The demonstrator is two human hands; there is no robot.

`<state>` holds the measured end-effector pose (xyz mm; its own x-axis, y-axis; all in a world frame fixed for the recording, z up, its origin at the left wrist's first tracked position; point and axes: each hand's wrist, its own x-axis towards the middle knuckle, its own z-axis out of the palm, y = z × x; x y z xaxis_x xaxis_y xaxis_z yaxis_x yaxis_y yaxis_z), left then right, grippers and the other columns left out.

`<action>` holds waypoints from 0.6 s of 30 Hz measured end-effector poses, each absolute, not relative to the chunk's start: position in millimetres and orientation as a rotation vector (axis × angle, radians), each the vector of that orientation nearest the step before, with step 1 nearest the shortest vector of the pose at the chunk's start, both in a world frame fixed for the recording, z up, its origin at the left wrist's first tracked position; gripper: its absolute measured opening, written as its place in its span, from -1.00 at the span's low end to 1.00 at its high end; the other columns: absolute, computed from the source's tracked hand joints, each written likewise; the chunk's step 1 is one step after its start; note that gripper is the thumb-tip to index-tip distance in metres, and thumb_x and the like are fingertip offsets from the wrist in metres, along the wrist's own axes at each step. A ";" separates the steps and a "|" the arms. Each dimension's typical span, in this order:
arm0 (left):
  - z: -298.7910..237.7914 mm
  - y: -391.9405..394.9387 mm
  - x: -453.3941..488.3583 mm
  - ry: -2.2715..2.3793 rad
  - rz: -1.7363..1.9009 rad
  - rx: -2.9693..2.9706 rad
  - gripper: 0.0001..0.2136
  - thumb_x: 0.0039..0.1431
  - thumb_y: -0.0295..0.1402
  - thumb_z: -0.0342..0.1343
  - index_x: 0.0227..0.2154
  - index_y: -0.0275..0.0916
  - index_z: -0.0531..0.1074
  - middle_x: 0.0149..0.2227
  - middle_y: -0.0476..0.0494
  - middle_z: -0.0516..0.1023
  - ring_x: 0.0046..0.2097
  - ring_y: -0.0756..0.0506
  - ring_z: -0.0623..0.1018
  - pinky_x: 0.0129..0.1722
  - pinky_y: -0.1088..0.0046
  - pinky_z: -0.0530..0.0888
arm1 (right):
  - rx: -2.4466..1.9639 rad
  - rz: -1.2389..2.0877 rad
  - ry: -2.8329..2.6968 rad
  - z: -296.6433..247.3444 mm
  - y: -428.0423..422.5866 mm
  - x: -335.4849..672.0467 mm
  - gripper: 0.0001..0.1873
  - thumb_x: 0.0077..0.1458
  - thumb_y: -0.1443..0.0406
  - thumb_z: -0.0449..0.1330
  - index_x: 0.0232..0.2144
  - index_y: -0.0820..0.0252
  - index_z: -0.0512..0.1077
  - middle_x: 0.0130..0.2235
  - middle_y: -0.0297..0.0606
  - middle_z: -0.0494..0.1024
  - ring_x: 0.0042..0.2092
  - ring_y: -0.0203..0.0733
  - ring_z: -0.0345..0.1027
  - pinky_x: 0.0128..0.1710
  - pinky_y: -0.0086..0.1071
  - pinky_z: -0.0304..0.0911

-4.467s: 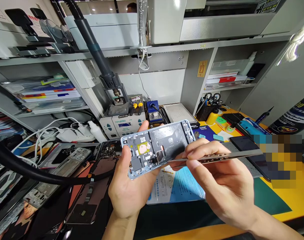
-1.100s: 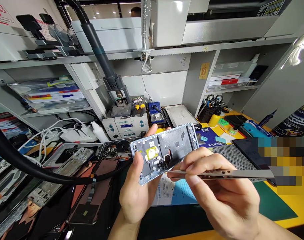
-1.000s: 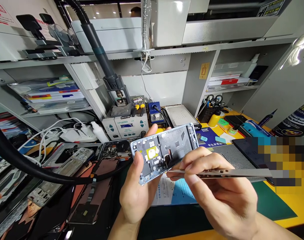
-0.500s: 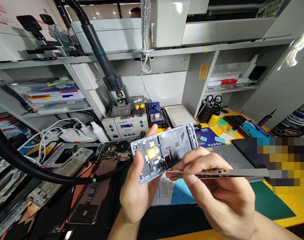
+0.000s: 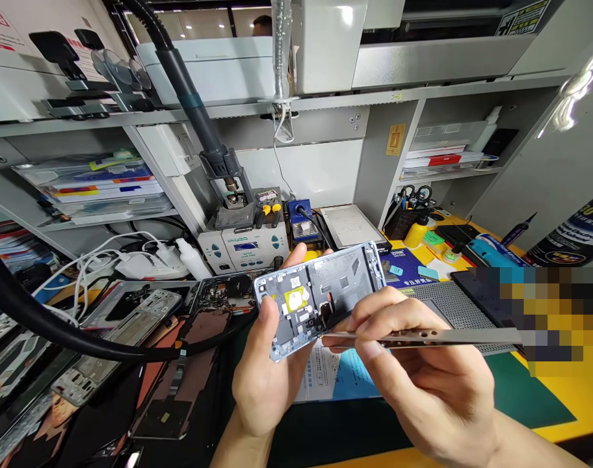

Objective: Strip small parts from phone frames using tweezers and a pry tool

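A phone frame (image 5: 345,276) with a pale blue edge is tilted up in front of me, its bare inside showing. My left hand (image 5: 262,364) is closed around its left end, the thumb over the near corner and fingertips showing behind the far edge. Inside lies a yellow-bordered patch (image 5: 296,299) with white paste on it. Metal tweezers (image 5: 452,337) with a row of holes are pinched in my right hand (image 5: 423,364). Their tips reach the near long edge of the frame, where a dark flex part (image 5: 326,313) shows; the right fingers cover some of it.
A black hose (image 5: 131,351) curves across the left side over several phone parts (image 5: 179,390). Behind stands a hot air station (image 5: 248,250) beside a blue soldering station (image 5: 301,221). A perforated metal plate (image 5: 465,312) lies at right, near a yellow bottle (image 5: 416,231).
The whole view has shifted very slightly. Both hands, the phone frame and the tweezers keep the same pose relative to each other.
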<state>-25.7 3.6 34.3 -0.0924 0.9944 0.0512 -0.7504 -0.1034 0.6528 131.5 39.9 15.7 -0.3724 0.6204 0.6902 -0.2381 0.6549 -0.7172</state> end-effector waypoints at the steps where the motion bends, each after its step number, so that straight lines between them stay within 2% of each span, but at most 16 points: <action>1: 34.5 3.5 -26.0 0.557 1.605 0.577 -0.35 0.27 0.07 0.09 0.37 0.01 0.22 0.28 -0.17 0.46 0.40 -0.41 0.24 0.39 -0.11 0.16 | -0.308 0.938 -1.724 17.9 40.3 131.3 -0.66 0.22 0.56 0.14 -0.06 0.13 0.45 -0.18 -0.15 0.46 -0.09 -0.06 0.47 -0.11 -0.13 0.56; 5: 35.5 4.2 -27.4 0.550 1.619 0.587 -0.40 0.29 0.06 0.06 0.34 0.01 0.27 0.31 -0.18 0.43 0.42 -0.41 0.20 0.38 -0.15 0.15 | -0.313 0.928 -1.665 25.5 41.9 131.2 -0.70 0.22 0.57 0.13 -0.13 0.13 0.46 -0.24 -0.18 0.50 -0.13 -0.06 0.50 -0.21 -0.18 0.56; 11: 36.2 7.3 -24.4 0.470 1.650 0.592 -0.51 0.32 0.03 0.03 0.21 -0.02 0.45 0.21 -0.16 0.55 0.43 -0.39 0.18 0.40 -0.17 0.10 | -0.335 0.941 -1.658 24.8 43.4 132.4 -0.70 0.23 0.55 0.13 -0.11 0.10 0.46 -0.23 -0.18 0.50 -0.17 -0.07 0.52 -0.24 -0.18 0.55; 18: 36.3 6.7 -26.2 0.463 1.608 0.611 -0.52 0.31 0.04 0.05 0.21 0.02 0.45 0.21 -0.13 0.55 0.44 -0.37 0.16 0.41 -0.12 0.09 | -0.334 0.963 -1.658 24.4 43.4 132.1 -0.71 0.25 0.55 0.11 -0.11 0.11 0.45 -0.22 -0.20 0.46 -0.18 -0.08 0.53 -0.21 -0.16 0.56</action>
